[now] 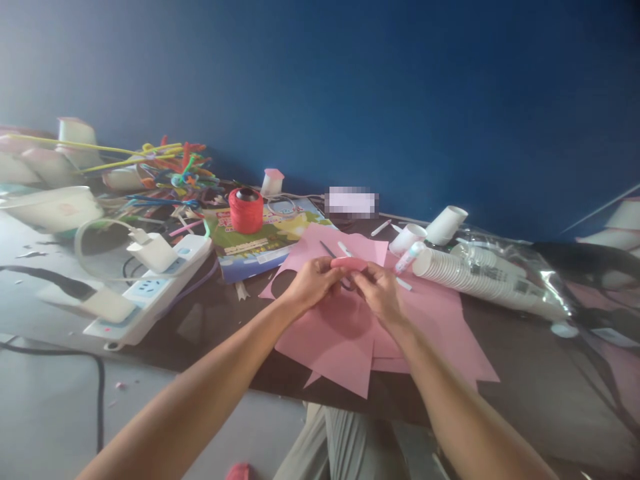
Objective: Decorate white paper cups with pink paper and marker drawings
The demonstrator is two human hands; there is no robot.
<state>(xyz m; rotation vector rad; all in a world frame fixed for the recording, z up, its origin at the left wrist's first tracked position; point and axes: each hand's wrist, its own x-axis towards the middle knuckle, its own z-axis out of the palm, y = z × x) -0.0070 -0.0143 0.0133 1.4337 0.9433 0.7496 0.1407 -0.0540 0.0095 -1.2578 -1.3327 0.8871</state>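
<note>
Between both hands is a small curved piece of pink paper [349, 264], held up over the table. My left hand [316, 283] pinches its left end, and my right hand [381, 288] pinches its right end. Beneath them lie several overlapping sheets of pink paper [345, 360], one with a round hole cut near its left edge. A dark, thin tool [327, 249], perhaps scissors, rests on the sheets and is partly hidden behind my fingers. A white pen [344, 249] lies close by it.
A long stack of paper cups [465, 275] in plastic lies to the right. Red string on a spool [246, 212] stands on a colourful book [273, 247]. At left are a power strip [165, 283] with plugs and a heap of pipe cleaners [185, 170]. A blue wall [350, 100] rises behind.
</note>
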